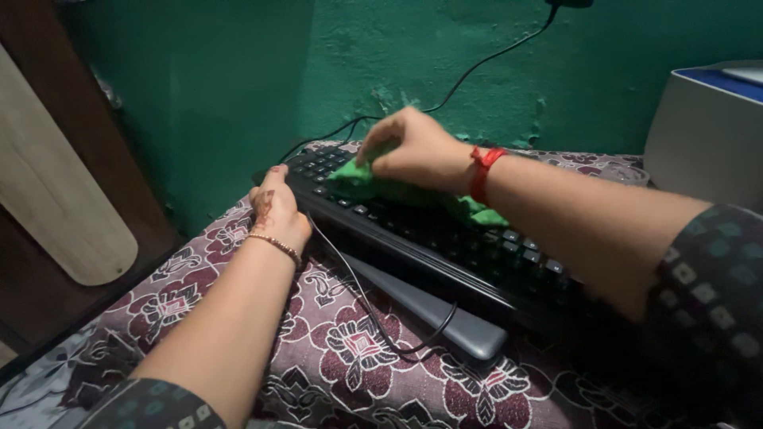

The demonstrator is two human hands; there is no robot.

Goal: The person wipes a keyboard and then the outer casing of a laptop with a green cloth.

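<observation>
The right hand (413, 151) is curled shut over a crumpled green cloth (373, 184), pressing it down on the far end of a black keyboard (445, 238); more of the soft, wrinkled fabric trails under the wrist near a red thread band (482, 171). The left hand (276, 208) rests with fingers closed around the keyboard's left edge, a beaded bracelet (274, 246) on its wrist. The keyboard's hard, glossy keys lie in rows, and it sits tilted across a flat grey bar-shaped object (445, 314). A thin black cable (362, 306) loops over the floral maroon-and-white cloth (334, 373) covering the surface. Behind rises a rough, chipped green wall (445, 63), with a pale boxy device (707, 135) at right.
</observation>
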